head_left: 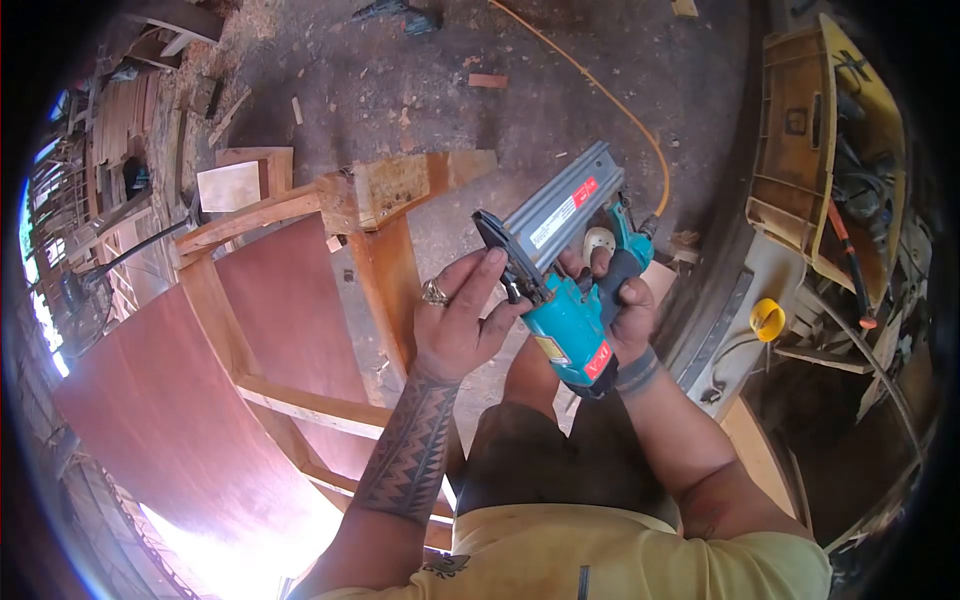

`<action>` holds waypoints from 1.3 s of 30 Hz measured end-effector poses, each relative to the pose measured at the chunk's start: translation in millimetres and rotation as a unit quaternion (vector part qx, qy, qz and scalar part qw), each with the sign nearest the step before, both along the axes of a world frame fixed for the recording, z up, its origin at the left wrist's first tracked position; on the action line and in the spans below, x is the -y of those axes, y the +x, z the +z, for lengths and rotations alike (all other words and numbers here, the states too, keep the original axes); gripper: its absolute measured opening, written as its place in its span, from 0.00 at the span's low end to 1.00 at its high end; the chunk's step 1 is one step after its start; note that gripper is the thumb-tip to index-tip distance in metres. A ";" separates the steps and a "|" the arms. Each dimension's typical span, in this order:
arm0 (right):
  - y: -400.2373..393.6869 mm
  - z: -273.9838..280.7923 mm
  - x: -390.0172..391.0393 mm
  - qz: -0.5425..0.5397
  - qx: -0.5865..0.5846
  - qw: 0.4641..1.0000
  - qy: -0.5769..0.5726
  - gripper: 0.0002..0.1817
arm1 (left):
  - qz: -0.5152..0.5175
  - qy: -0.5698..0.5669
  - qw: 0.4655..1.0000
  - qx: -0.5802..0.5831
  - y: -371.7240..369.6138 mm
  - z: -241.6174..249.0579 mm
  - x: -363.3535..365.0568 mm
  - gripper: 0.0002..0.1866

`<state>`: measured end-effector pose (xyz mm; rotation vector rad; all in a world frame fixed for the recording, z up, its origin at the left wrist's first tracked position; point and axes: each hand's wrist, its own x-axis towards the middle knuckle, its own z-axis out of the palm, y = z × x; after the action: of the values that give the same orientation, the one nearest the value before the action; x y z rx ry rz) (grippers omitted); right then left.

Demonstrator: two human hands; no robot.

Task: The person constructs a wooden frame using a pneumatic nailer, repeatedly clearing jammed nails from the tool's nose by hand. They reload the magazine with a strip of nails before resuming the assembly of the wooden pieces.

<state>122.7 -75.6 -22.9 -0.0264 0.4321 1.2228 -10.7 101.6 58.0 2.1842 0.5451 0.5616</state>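
A teal and grey nail gun (568,325) is held up in front of my body, tilted, with its long grey magazine (560,205) pointing to the upper right. My right hand (627,315) is wrapped round its black-gripped handle. My left hand (462,315) is at the nose end, with fingers and thumb pressed on the dark metal there. What lies under those fingertips is partly hidden. An orange air hose (625,95) runs from the handle's end across the floor. Left of my hands stands a wooden frame (235,330) with reddish plywood panels (190,400).
On the right, a yellow crate (790,150) holds tools, and an orange-handled tool (850,265) leans out of it. A yellow tape roll (767,320) sits nearby. Wood scraps, including a reddish offcut (487,80), lie on the dusty floor. Stacked timber (125,120) stands far left.
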 end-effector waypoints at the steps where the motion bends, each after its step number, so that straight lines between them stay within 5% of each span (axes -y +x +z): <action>1: -0.2 -0.6 0.0 -0.006 0.004 1.000 -0.006 0.18 | -0.011 0.082 0.996 -0.018 5.8 7.5 -2.2 0.24; 5: -3.1 4.8 -3.0 -0.012 0.016 1.000 -0.016 0.19 | 0.027 0.047 0.999 0.001 0.2 10.5 -6.8 0.12; 8: -7.2 4.6 0.5 -0.010 0.014 1.000 -0.007 0.19 | 0.070 -0.064 0.995 0.006 -1.1 20.4 4.2 0.12; 12: -7.9 -1.7 2.0 -0.028 0.016 0.999 0.000 0.19 | 0.062 -0.002 0.998 -0.006 -13.4 37.6 19.1 0.13; 15: -5.8 -2.5 -2.5 -0.044 0.022 0.999 0.006 0.18 | 0.020 -0.051 0.994 0.095 -23.2 23.3 32.1 0.09; 28: -2.8 -6.8 -0.5 -0.045 -0.023 0.996 0.076 0.20 | -0.032 -0.104 0.991 0.078 -30.8 35.5 34.7 0.10; 30: -1.6 -6.3 -3.1 -0.043 -0.016 0.994 0.100 0.20 | -0.040 -0.187 0.975 0.110 -34.1 34.3 41.6 0.13; 33: -3.5 -9.9 -5.2 -0.054 -0.017 0.990 0.131 0.21 | -0.067 -0.180 0.974 0.118 -36.2 41.8 43.7 0.24; 35: -0.6 -3.5 -5.0 -0.050 -0.005 0.991 0.122 0.21 | -0.089 -0.075 0.985 0.127 -30.2 47.4 37.9 0.29; 39: 3.2 -6.1 -0.1 -0.031 0.021 0.990 0.135 0.23 | -0.039 -0.150 0.978 0.142 -28.0 43.7 20.5 0.37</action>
<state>125.9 -75.5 -29.0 0.1912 0.2273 1.2082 -38.7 81.1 101.7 1.7937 0.3612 0.6868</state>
